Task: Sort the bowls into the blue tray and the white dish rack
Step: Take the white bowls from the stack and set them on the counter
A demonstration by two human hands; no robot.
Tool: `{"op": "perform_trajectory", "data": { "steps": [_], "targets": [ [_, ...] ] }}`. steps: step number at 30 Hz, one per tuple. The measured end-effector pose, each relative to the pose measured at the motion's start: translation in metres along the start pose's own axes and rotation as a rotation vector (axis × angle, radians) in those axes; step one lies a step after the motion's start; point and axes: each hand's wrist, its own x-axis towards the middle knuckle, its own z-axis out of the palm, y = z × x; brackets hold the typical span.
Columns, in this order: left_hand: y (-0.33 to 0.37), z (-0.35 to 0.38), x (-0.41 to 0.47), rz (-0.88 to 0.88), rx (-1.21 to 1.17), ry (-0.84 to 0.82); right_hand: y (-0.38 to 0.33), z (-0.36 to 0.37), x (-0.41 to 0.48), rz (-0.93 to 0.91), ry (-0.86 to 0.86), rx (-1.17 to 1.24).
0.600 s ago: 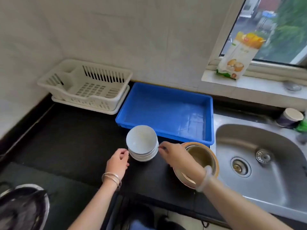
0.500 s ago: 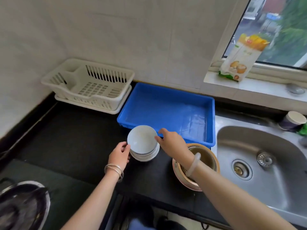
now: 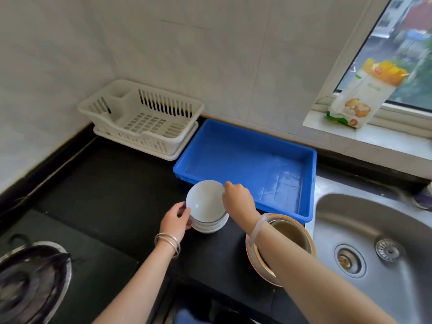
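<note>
A stack of white bowls (image 3: 209,224) stands on the black counter just in front of the blue tray (image 3: 311,183). The top white bowl (image 3: 204,199) is tilted up off the stack. My right hand (image 3: 238,198) pinches its far right rim. My left hand (image 3: 175,219) holds the left side of the stack with curled fingers. A stack of tan and pink bowls (image 3: 289,232) sits to the right, partly hidden under my right forearm. The white dish rack (image 3: 142,120) stands in the back left corner with nothing in it. The blue tray holds nothing.
A steel sink (image 3: 374,249) lies to the right of the tray. A gas burner (image 3: 30,279) is at the lower left. A food packet (image 3: 364,92) leans on the window sill, and a cup (image 3: 424,198) stands at the far right edge.
My right hand reached from the tan bowls to the white stack and took the top bowl's rim. The top bowl now tilts up. My left hand closed in on the stack's side.
</note>
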Motion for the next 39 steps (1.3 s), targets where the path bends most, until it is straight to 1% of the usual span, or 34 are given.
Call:
{"op": "perform_trajectory", "data": {
  "steps": [3,7,11,16,19,24,27,33,39],
  "targets": [
    [-0.001,0.001,0.001,-0.048,-0.042,-0.006,0.005,-0.003,-0.002,0.023,-0.014,0.077],
    [0.002,0.003,0.002,-0.105,-0.106,0.03,0.018,-0.015,-0.01,0.048,0.063,0.191],
    [0.009,0.009,0.001,-0.064,0.062,0.04,0.033,-0.03,-0.016,0.067,0.134,0.314],
    [0.019,0.016,-0.004,-0.017,0.146,0.141,0.043,-0.037,-0.024,0.095,0.127,0.41],
    [0.023,0.015,-0.005,0.015,0.156,0.178,0.047,-0.038,-0.026,0.116,0.129,0.42],
    [0.026,0.01,-0.003,0.027,0.126,0.164,0.048,-0.042,-0.024,0.166,0.136,0.428],
    [0.027,0.001,0.003,0.032,0.058,0.144,0.042,-0.049,-0.02,0.143,0.15,0.425],
    [0.045,-0.042,0.022,-0.003,-0.211,0.133,0.006,-0.071,-0.003,0.058,0.154,0.454],
    [0.038,-0.112,0.049,-0.055,-0.364,0.198,-0.054,-0.067,0.037,-0.021,0.07,0.493]
  ]
}}
